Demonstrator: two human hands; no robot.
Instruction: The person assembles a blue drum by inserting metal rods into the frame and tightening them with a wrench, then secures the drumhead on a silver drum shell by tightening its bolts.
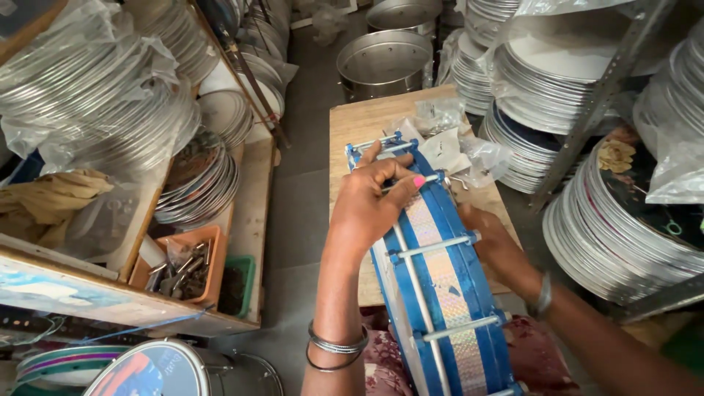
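Blue drum [447, 293] gripped by left hand [370, 202] — right hand [488, 238] half hidden, grip unclear — plastic bags [447, 147] beyond.

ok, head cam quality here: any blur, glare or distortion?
Head view: sharp on the left hand and blue drum; glare on the plastic-wrapped metal rings; right hand shaded behind the drum; shelf post leans, wide-angle stretch at the edges; floor dim.

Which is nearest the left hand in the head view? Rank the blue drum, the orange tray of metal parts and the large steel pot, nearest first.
1. Blue drum: under the left hand, whose fingers rest on its top edge.
2. Orange tray of metal parts: to the left, on the wooden shelf.
3. Large steel pot: far ahead, on the floor beyond the wooden table.
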